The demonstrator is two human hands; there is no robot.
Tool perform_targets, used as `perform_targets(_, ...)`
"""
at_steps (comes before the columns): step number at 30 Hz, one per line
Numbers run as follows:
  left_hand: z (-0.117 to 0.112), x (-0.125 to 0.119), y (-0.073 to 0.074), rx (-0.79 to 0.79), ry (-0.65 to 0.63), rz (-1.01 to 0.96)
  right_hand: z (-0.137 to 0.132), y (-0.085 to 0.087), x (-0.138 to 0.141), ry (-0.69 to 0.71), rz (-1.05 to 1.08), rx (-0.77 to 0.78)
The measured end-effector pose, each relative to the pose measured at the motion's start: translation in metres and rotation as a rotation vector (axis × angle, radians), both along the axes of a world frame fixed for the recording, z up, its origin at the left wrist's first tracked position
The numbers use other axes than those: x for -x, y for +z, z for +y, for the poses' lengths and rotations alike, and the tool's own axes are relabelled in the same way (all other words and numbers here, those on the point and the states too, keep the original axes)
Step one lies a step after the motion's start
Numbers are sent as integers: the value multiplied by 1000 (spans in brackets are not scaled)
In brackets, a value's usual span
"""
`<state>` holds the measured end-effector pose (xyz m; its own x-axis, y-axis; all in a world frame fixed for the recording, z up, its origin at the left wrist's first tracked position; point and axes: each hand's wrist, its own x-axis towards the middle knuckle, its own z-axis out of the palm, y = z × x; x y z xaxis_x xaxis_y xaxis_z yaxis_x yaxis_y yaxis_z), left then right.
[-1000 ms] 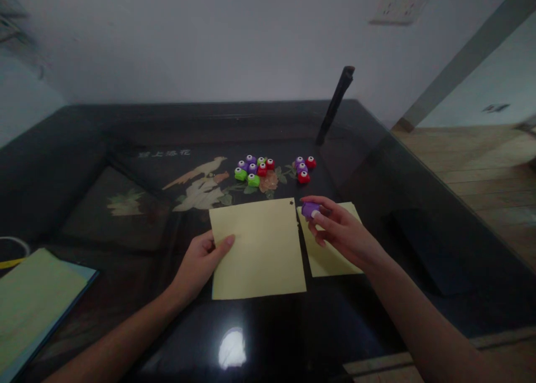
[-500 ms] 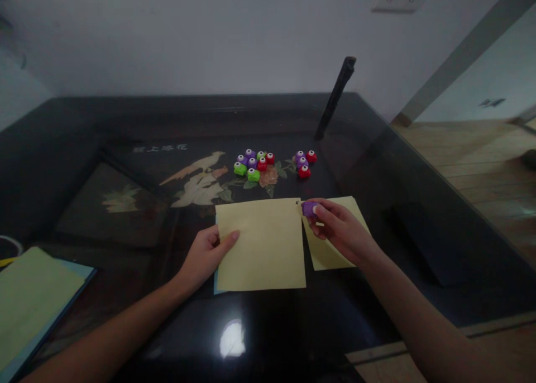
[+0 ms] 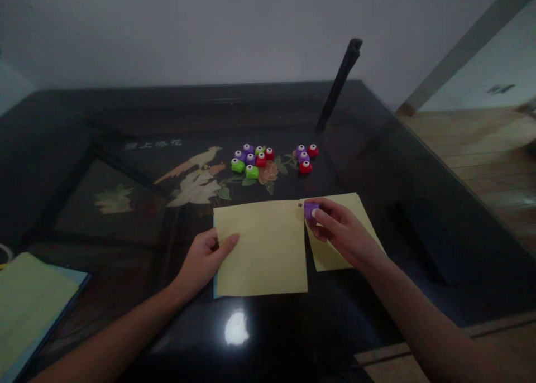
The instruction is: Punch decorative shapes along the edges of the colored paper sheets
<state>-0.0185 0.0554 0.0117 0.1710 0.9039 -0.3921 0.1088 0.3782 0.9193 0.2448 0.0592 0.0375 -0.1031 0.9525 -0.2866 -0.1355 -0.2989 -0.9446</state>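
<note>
While the right hand overlaps the rightmost sheet, loose punches lie beyond.

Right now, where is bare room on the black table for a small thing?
Bare black table lies between the paper stack far left and the left hand, and on the near side of the held sheet. It is crowded at the right hand: purple piece, held sheet and second sheet are close.
</note>
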Motion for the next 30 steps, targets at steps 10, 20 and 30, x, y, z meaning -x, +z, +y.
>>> perform_targets(10, 0, 1, -1, -12, 7, 40, -1, -1, -3, -23, -39, 5)
perform_targets(20, 0, 1, 0, -30, -5, 65, -2, 1, 0, -3, -60, -15)
perform_targets(30, 0, 1, -1, -56, -11, 92, -3, -1, 2, 0, -102, -52)
